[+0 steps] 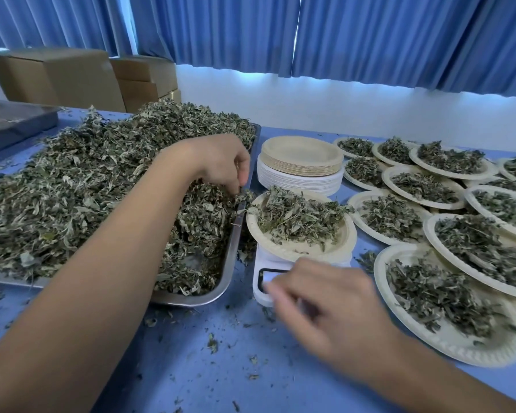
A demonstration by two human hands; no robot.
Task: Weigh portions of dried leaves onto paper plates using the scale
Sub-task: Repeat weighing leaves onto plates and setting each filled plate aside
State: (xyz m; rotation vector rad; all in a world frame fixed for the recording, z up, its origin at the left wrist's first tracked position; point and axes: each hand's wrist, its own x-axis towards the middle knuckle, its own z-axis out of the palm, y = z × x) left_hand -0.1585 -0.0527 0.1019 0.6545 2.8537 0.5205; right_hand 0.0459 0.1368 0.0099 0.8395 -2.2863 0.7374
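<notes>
The left hand (221, 162) pinches dried leaves (102, 180) at the heaped steel tray's (221, 290) right edge, just beside the loaded paper plate (337, 248) on the white scale (261, 260). The right hand (334, 308) hovers over the scale's display (269, 277) — too blurred to read its grip.

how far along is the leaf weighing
Done: many filled plates crowd the right side. In hand: a loaded plate sits on the scale; the left hand pinches leaves at the tray edge, and the blurred right hand hovers over the scale's front. Left: a big heap in the tray and a tall stack of empty plates.
</notes>
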